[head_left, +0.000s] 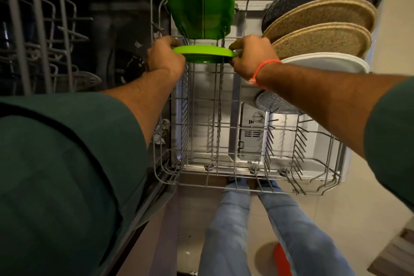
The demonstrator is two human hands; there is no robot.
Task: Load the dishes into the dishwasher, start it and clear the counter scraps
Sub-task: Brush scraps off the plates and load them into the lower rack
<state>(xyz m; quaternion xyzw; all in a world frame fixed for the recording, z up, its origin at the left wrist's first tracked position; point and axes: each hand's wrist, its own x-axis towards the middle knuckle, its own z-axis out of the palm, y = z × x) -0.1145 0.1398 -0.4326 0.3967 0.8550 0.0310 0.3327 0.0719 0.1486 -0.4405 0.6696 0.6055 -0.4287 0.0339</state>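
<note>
I note both arms outstretched, left hand [165, 56] and right hand [251, 56] curled on opposite rims of the light green plate [203, 53], edge-on over the lower rack [224, 172], leaf-shaped green dish [199, 0] just beyond, bare tine rows nearer me

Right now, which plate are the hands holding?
The small bright green plate, gripped at each edge by the left hand and right hand. The others stand untouched in the rack.

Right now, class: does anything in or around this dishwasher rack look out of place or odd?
Yes. Pale crumpled scraps sit at the lower rack's left edge, not where dishes belong. Otherwise both hands, left hand and right hand, grip a light green plate normally.
</note>
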